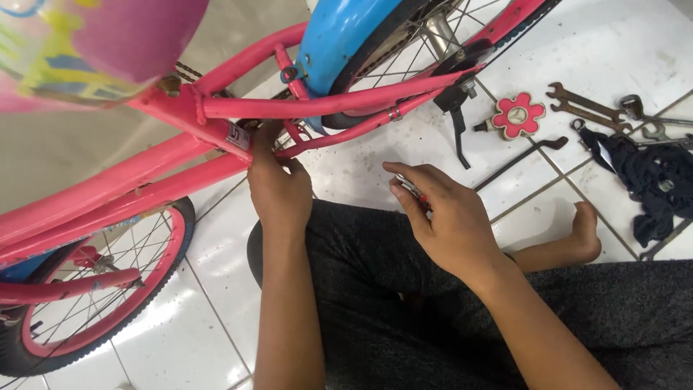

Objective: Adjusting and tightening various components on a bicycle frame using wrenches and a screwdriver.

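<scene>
From the head camera, the left hand reached up under the pink bicycle frame, fingers closed around a part hidden near the bottom bracket. The right hand gripped a small metal tool just beside it. Wrenches and a flower-shaped pedal lay on the tiled floor, well apart.

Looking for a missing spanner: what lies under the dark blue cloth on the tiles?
A grey metal bar pokes out beneath the crumpled dark blue cloth on the white tiled floor; whatever else it covers is hidden.
</scene>
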